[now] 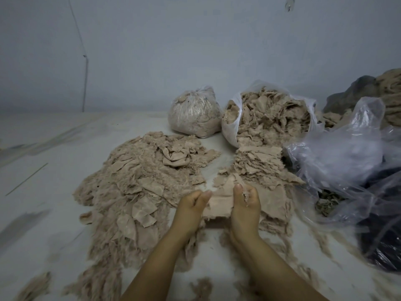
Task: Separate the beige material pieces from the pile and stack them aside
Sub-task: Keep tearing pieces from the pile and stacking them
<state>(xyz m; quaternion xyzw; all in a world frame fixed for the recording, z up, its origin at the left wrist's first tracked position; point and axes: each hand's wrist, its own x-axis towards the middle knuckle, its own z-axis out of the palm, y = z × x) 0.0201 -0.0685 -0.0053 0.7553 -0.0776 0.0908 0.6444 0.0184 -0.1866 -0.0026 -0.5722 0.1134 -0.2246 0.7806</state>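
Note:
Both hands hold one beige piece (220,202) low in the middle of the view. My left hand (191,206) pinches its left edge with curled fingers. My right hand (245,203) grips its right edge, thumb up, with some fluff caught in the fingers. To the left spreads a wide loose pile of beige pieces and fluff (138,185). Behind and right of my hands lies a flatter stack of beige pieces (258,164), spilling from an open white bag (230,129).
A tied clear bag of beige scraps (194,114) stands at the back. Crumpled clear plastic (338,157) and a dark bag (382,244) crowd the right side. Fluff tufts litter the pale floor (43,153) near me. A grey wall rises behind.

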